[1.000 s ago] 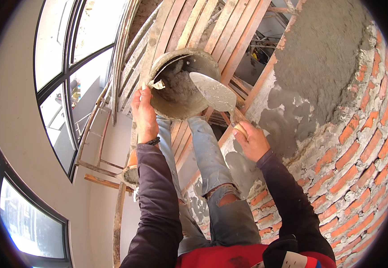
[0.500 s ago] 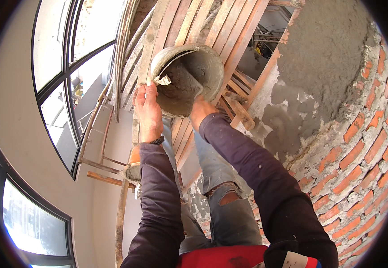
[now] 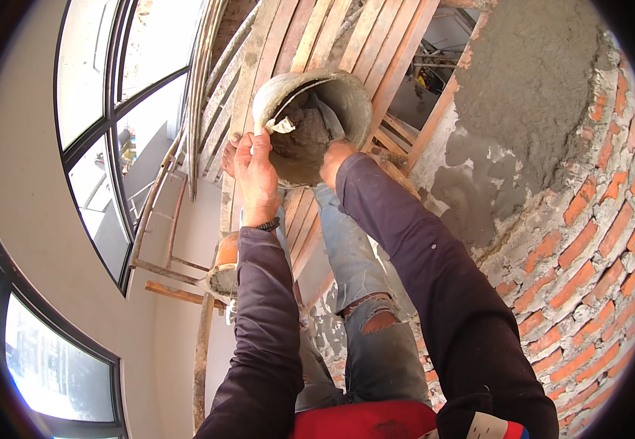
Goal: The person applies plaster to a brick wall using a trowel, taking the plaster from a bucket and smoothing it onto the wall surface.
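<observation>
A mortar-stained bucket (image 3: 359, 110) stands tilted on the planks, its mouth turned toward me. Wet grey mortar (image 3: 295, 143) lies in its lower part. My left hand (image 3: 256, 179) is closed on the bucket's left rim, beside a white knotted piece (image 3: 282, 126) on the handle wire. At the near rim, my right hand (image 3: 335, 161) is closed round a tool whose handle the fingers hide. Its flat metal blade, like that of a trowel (image 3: 327, 117), reaches up into the bucket against the mortar.
Wooden scaffold planks (image 3: 317, 36) run under the bucket, with a gap to their right. A brick wall (image 3: 577, 256), partly covered in wet mortar (image 3: 529, 95), rises on the right. An orange container (image 3: 227, 251) is at lower left, near poles and black-framed windows (image 3: 112, 117).
The trowel blade has swung more upright and slid along the mortar. My right hand has shifted slightly up and right, and the bucket has moved a little to the right with my left hand.
</observation>
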`<state>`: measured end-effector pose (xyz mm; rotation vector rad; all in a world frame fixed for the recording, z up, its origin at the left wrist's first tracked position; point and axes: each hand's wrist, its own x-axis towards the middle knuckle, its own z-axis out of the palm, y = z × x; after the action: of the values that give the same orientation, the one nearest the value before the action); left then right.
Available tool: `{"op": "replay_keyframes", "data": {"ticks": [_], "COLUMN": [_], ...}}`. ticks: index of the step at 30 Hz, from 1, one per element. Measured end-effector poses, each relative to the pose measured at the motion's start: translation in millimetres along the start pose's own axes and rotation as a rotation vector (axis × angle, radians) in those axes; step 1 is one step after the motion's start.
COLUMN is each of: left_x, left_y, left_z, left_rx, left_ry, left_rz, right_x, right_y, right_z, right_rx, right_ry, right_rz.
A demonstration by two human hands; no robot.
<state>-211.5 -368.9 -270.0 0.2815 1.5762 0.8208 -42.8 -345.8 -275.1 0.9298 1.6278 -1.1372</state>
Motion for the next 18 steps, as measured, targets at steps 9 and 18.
{"op": "replay_keyframes", "data": {"ticks": [9, 18], "left_x": [2, 8], "left_y": [6, -8], "left_z": [-12, -4], "left_rx": [0.2, -0.029], "left_ry": [0.027, -0.021], "left_rz": [-0.043, 0.044], "right_x": [-61, 35], "right_y": [4, 84], "right_z": [11, 50], "right_rx": [0.542, 0.134], "right_ry": [0.017, -0.303], "right_rz": [-0.037, -0.099]}}
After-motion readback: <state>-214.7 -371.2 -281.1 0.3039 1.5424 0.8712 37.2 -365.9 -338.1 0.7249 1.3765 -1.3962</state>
